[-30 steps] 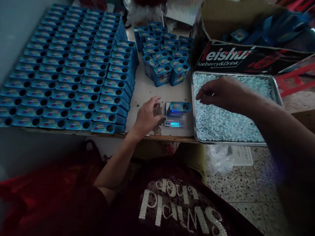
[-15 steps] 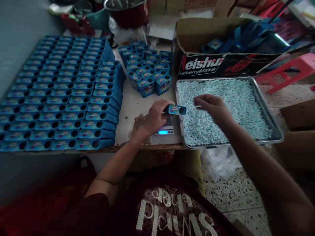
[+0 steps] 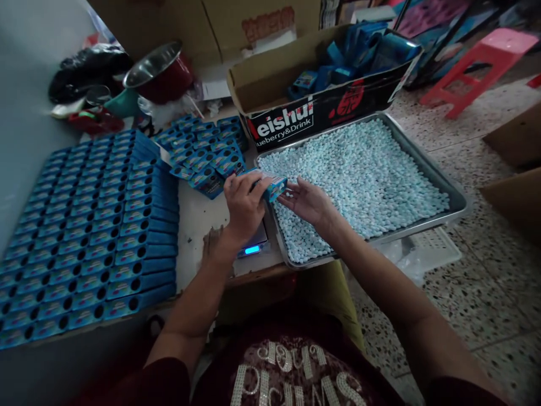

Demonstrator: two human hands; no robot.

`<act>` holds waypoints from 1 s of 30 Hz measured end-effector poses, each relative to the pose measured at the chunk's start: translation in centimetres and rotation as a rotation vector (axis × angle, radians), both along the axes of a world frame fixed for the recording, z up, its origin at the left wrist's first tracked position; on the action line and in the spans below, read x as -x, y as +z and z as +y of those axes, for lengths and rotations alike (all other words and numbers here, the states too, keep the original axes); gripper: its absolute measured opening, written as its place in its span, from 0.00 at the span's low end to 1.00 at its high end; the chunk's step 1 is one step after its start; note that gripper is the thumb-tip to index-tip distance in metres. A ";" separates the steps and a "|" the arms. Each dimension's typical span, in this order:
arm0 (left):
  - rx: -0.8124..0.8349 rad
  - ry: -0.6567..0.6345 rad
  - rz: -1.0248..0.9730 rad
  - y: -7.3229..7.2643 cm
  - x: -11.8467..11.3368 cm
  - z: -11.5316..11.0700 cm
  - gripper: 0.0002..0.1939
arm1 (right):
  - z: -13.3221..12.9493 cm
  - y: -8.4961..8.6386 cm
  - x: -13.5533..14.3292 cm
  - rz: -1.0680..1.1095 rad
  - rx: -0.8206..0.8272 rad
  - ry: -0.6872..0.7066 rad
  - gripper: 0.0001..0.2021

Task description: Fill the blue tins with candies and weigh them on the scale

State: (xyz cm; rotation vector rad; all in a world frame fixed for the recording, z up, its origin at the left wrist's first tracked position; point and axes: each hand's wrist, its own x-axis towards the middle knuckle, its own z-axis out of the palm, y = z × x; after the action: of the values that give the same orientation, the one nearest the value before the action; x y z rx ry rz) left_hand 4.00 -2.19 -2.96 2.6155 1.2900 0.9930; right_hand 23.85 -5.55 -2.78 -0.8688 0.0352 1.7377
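My left hand (image 3: 245, 204) is wrapped round a small blue box (image 3: 275, 185), tipped over so that its holed end faces the tray. Just below that end, my right hand (image 3: 308, 202) lies palm up with its fingers stretched out. A few pale pieces show between the box and my fingers. Beneath both spreads a metal tray (image 3: 454, 204) full of pale blue and white candy-like pieces (image 3: 359, 175). Partly hidden under my left hand is a small scale (image 3: 252, 249) with a lit blue display.
Rows of blue boxes (image 3: 93, 237) fill the left of the table, with a loose cluster (image 3: 205, 149) behind my left hand. A black printed carton (image 3: 316, 113) holding more blue boxes stands behind the tray. A pink stool (image 3: 477, 67) is at right, a red pot (image 3: 163, 76) at back left.
The view has turned to the right. My left hand has lifted and tilted the blue box, and my right hand has come over to it and turned palm up under its end.
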 end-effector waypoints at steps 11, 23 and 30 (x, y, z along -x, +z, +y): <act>-0.019 0.006 0.007 -0.6 0.8 -1.1 0.21 | -0.3 0.2 1.7 -0.024 0.011 -0.038 0.20; 0.020 0.023 -0.063 -0.7 0.9 -1.1 0.22 | -0.7 1.3 2.3 -0.039 0.044 -0.108 0.13; 0.304 0.095 -0.449 -1.2 1.7 0.0 0.15 | -1.1 0.7 1.2 -0.083 -0.021 -0.010 0.08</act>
State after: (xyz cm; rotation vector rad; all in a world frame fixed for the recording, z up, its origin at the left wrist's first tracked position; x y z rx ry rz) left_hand 2.33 -2.15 -4.17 1.9797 1.3289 1.1983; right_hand 22.62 -6.64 -2.12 -0.9229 -0.0332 1.6886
